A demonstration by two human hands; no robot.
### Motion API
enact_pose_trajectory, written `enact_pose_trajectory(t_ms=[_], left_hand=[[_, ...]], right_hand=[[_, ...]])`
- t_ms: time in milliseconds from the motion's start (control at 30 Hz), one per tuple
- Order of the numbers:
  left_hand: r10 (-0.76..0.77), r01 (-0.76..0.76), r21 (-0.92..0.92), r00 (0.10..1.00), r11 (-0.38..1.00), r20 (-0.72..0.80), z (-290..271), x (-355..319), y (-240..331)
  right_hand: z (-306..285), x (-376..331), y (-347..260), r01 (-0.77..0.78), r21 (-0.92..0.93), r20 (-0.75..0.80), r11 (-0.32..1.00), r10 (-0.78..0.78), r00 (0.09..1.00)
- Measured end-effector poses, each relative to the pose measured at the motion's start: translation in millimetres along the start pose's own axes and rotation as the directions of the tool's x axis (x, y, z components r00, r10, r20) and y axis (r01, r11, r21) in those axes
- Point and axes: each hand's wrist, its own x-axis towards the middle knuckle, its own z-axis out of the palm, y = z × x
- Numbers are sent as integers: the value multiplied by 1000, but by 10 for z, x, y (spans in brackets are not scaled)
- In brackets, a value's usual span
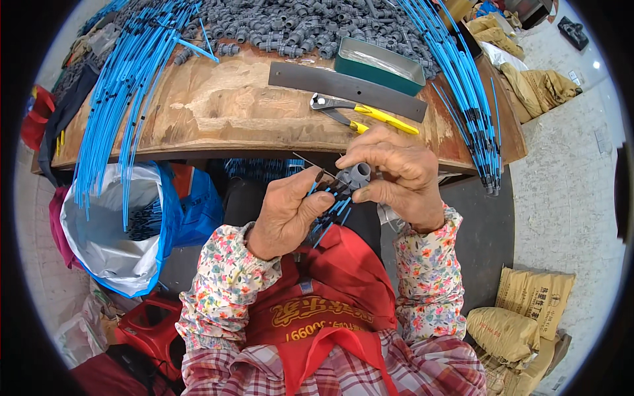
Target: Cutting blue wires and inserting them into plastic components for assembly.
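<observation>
Small assembly workshop: worn wooden tabletop [218,112] heaped with grey plastic fittings [284,30], bundled blue tubes [132,72], pliers [363,113], sacks [528,297] on concrete floor.

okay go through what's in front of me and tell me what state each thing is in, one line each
Left hand: closed on a bunch of blue tubes.
Right hand: pinching a grey fitting.
Pliers: lying flat on the table, untouched.
Green tin: open, upright.
White bag: open beside the table.

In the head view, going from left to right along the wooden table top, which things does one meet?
Bundle of blue tubes hanging over the left edge → yellow-handled pliers → green metal tray → bundle of blue tubes at the right edge.
</observation>
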Motion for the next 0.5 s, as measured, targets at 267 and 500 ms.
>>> enact_pose_trajectory(t_ms=[267,500], left_hand=[[-64,83,132,988,988,-141,62,-51,57],[-114,116,2,980,993,-161,136,-101,1]], right_hand=[[509,-124,-94,-209,106,-416,972,234,879],[621,-237,1,-140,443,-478,885,366,798]])
